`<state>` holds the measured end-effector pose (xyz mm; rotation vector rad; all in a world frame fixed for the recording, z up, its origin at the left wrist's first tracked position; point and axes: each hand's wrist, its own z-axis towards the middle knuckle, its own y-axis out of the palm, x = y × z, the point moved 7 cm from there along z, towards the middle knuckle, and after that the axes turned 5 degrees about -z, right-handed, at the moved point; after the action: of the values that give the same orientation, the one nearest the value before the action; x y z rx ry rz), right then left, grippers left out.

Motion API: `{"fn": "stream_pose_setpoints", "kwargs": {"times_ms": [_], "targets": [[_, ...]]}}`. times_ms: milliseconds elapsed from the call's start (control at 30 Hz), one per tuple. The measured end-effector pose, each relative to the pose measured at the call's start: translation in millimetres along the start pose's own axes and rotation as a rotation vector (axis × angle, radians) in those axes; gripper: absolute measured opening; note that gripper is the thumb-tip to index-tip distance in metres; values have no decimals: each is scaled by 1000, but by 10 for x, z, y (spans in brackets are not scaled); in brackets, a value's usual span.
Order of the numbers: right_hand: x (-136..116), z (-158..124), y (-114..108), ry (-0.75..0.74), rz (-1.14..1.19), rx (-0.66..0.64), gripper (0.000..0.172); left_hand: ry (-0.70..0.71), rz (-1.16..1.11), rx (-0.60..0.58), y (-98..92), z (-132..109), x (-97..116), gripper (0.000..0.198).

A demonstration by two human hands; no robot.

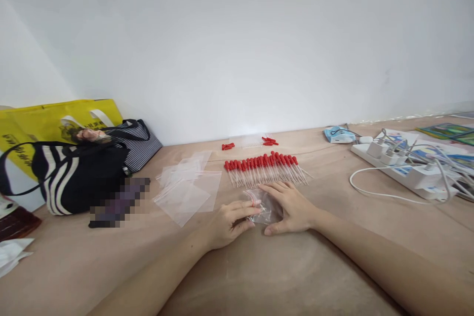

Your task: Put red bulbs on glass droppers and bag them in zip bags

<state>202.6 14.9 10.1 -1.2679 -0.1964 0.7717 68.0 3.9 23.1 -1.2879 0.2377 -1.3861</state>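
Observation:
A clear zip-lock bag (267,211) with a red seal line lies on the table between my hands, crumpled; small pale bits show in or on it, too small to name. My left hand (234,219) grips the bag's left edge with its fingers on top. Spread over the right side of the bag is my right hand (292,209), its thumb and fingers wide apart, touching the plastic. Just beyond, a row of droppers (264,168) with red bulbs and clear tubes lies side by side. Flat clear zip-lock bags (188,187) overlap in a loose pile to the left.
Near the wall lie loose red bulbs (228,146), with more red pieces (269,141) beside clear tubes. At the right are a blue face mask (338,134) and a power strip (403,170) with white cables. Black (87,177), striped (142,145) and yellow bags (48,121) stand left.

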Motion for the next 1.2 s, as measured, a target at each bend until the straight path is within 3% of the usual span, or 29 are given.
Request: {"fn": "stream_pose_setpoints", "kwargs": {"times_ms": [133, 300, 433, 533, 633, 667, 800, 900, 1067, 1200], "targets": [[51, 10, 70, 0, 98, -1, 94, 33, 20, 78, -11, 5, -49, 26], [84, 13, 84, 17, 147, 21, 74, 48, 1, 181, -69, -20, -88, 20], [81, 5, 55, -2, 167, 29, 68, -88, 25, 314, -276, -47, -139, 15], [83, 0, 38, -2, 179, 25, 68, -302, 94, 499, -571, -51, -374, 9], [71, 1, 31, -3, 185, 10, 69, -662, 173, 454, -738, 12, -855, 15], [64, 2, 31, -5, 186, 5, 69, -709, 181, 447, -787, 63, -986, 16], [53, 4, 30, -5, 180, 5, 69, -821, 191, 452, -908, 311, -1403, 18], [60, 7, 35, 4, 175, 7, 69, -883, 178, 473, -923, 452, -1582, 21], [58, 20, 39, 2, 171, 0, 67, -906, 86, 539, -905, 543, -1685, 17], [63, 23, 41, 5, 177, -4, 67, -899, -88, 617, -949, 510, -1629, 18]]}}
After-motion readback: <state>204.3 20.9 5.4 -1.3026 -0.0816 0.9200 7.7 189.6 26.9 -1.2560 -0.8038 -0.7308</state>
